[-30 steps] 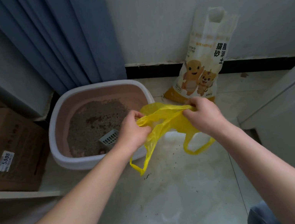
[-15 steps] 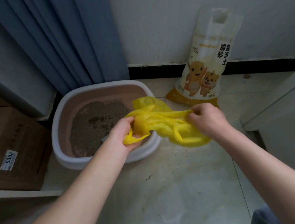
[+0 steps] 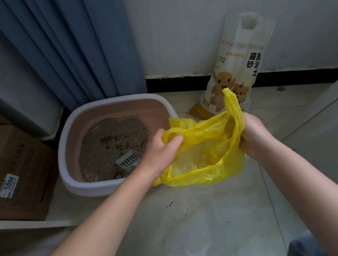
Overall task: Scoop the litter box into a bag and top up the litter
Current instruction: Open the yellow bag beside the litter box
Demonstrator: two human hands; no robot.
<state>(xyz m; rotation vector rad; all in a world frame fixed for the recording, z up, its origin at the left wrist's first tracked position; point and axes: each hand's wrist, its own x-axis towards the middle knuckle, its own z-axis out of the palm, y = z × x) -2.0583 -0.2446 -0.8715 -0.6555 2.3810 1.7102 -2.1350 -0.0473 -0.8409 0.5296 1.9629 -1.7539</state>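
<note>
A yellow plastic bag [image 3: 208, 154] hangs spread between my hands above the tiled floor, its mouth pulled open toward me. My left hand [image 3: 158, 149] grips the bag's left rim and handle. My right hand [image 3: 252, 134] grips the right rim, with one handle sticking up above it. Just left of the bag sits the litter box [image 3: 65, 158], white-rimmed and pink inside, with dark litter in it. A white slotted scoop [image 3: 129, 159] lies in the litter near the box's front. A white and yellow litter sack [image 3: 239, 60] leans against the wall behind the bag.
Blue curtains [image 3: 65, 47] hang behind the litter box. A brown cardboard box [image 3: 7, 170] with a label stands to the left on a low ledge. A grey panel [image 3: 328, 123] closes off the right side. Litter crumbs dot the floor tiles [image 3: 202, 223].
My hands have drawn apart and pulled the crumpled bag open. One handle now stands up by my right hand, and the scoop shows again in the litter.
</note>
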